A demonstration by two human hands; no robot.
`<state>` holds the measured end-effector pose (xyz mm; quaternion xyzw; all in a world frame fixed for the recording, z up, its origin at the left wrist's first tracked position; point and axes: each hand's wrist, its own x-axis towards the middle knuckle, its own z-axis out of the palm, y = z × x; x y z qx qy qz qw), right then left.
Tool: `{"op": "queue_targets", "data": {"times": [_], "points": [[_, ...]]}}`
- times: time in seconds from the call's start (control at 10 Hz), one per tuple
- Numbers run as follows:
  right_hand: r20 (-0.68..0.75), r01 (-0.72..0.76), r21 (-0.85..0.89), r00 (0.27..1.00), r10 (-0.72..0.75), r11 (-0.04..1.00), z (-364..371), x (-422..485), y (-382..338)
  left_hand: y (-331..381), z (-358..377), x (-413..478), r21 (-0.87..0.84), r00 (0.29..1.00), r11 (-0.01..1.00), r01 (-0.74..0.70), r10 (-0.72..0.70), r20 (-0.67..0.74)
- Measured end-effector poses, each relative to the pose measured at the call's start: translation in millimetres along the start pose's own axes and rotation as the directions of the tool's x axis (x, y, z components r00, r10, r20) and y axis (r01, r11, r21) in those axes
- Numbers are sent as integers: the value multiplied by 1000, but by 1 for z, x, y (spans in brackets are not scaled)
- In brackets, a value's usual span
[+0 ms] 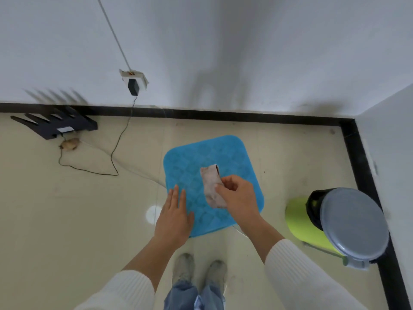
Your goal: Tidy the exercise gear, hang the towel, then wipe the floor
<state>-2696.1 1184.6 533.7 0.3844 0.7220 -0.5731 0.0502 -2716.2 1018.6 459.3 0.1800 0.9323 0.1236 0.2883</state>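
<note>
mid-frame, the right hand (238, 195) is pinching a cloth (211, 182) above the mat (192, 157). the left hand (174, 217) is hovering flat and empty, likely needing to catch the loose end.

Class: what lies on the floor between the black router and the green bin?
In the head view, the blue mat lies between the router and the bin, with a black cable nearer the router.

Floor (67, 209): glossy beige tile.
Centre: blue mat (190, 157), lying flat.
Right: green bin (299, 222), grey lid.
Far left: black router (58, 125); brown lump (69, 144) just beside it.
Left of mat: looping black cable (114, 148).
Near edge: two shoes (183, 268).
</note>
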Motion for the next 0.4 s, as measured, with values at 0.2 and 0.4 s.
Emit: {"op": "queue_targets", "data": {"times": [0.2, 0.4], "points": [[-18, -174, -22, 985, 174, 984, 9, 40, 51, -13, 34, 9, 152, 996, 988, -31, 17, 87], [-94, -247, -131, 967, 236, 960, -7, 54, 75, -3, 36, 11, 253, 992, 967, 6, -39, 122]]}}
